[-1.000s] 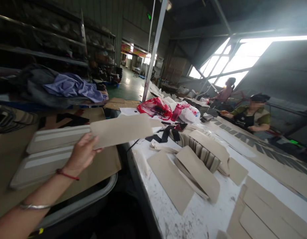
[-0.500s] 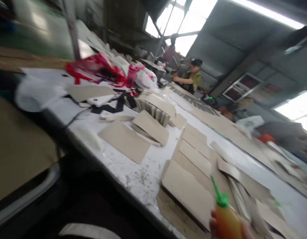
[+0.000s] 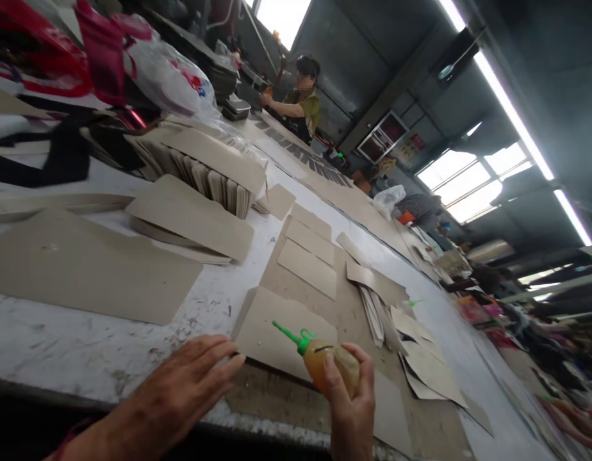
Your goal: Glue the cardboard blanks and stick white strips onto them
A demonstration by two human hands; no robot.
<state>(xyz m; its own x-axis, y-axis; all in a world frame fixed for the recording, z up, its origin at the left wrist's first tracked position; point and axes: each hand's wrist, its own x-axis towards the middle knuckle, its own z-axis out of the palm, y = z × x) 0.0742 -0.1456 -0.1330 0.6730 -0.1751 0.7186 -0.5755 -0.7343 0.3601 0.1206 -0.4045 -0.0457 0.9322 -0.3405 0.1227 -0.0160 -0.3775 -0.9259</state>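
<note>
My right hand (image 3: 350,410) is wrapped round a glue bottle (image 3: 327,365) of amber liquid with a green nozzle cap. The nozzle points left and up, over a beige cardboard piece (image 3: 281,320) near the table's front edge. My left hand (image 3: 190,378) has its fingers stretched out, tips by that piece's left corner; whether they touch it I cannot tell. Beneath lies a larger brown board (image 3: 271,390), with flat beige panels (image 3: 308,262) farther back on it.
Left on the white table (image 3: 219,301) lie a large beige sheet (image 3: 84,269), a stack of folded pieces (image 3: 204,166) and plastic bags (image 3: 166,77). Loose strips (image 3: 373,314) and cut pieces (image 3: 430,358) lie to the right. A person (image 3: 300,99) works at the far end.
The view has swung right and closer to the table. My left hand has come into view, and the glue bottle in my right hand now tilts left over the cardboard.
</note>
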